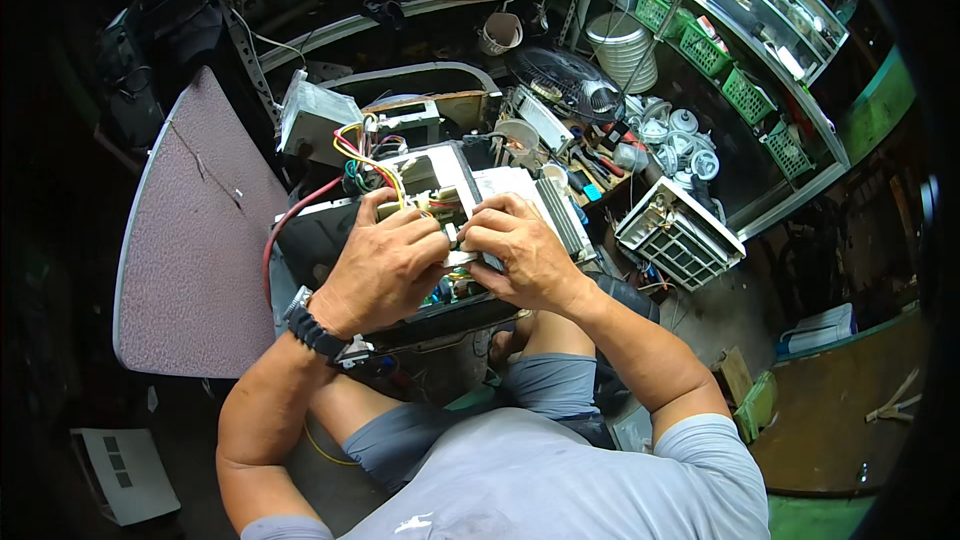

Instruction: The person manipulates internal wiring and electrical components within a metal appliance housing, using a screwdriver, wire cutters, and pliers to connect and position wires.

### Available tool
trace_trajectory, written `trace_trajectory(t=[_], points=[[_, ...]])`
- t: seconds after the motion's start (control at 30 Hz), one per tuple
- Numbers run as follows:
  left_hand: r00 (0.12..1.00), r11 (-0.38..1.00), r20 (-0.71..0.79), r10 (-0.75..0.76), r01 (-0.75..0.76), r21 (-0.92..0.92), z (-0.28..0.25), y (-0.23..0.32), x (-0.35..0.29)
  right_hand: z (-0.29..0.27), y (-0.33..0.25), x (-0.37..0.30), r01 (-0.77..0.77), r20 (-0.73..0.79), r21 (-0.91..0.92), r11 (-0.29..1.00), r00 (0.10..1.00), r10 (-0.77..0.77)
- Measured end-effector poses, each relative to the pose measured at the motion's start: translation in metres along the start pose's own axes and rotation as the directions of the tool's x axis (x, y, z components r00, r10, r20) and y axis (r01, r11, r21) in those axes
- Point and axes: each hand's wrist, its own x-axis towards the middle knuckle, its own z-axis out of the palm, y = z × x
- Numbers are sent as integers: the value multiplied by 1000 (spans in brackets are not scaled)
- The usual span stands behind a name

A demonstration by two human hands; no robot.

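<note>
In front of me an opened appliance (470, 310) has its inner parts and wiring exposed. My left hand (385, 265), with a black watch (313, 328) on its wrist, is bent over the wiring, fingers curled. What lies in its grip is mostly hidden by the fingers. Facing it, my right hand (520, 252) pinches a small white part (461, 258) between thumb and fingers. The two sets of fingertips almost meet there. Yellow, red and white wires (385, 168) loop up behind my left hand. Below the hands, some green and yellow wires (457, 280) show inside the casing.
A speckled pinkish panel (200, 240) leans at left, with a red hose (290, 225) beside it. Tools (600, 160) and pale round parts (685, 145) crowd the far right. A white grille frame (682, 233) sits right; green baskets (705, 48) line a shelf. A metal box (312, 118) stands behind.
</note>
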Motion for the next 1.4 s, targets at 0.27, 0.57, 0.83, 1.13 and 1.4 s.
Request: trace_trajectory(t=[0.27,0.57,0.83,1.13,1.4], points=[[999,993,37,4,0,-115,-2,-7,-3,1,-2,0,6,6,-30,1000,1000,-6],[998,986,53,-21,30,-163,-1,-7,-10,2,-2,-1,29,25,-68,997,999,-27],[985,978,-30,170,-165,127,-2,8,-3,-3,-6,0,-65,-5,64,996,998,66],[974,969,39,225,-227,98,-3,1,0,-11,3,0,-62,47,190,980,997,54],[997,996,27,67,-66,-55,-2,2,2,-10,1,0,-40,45,177,983,998,32]])
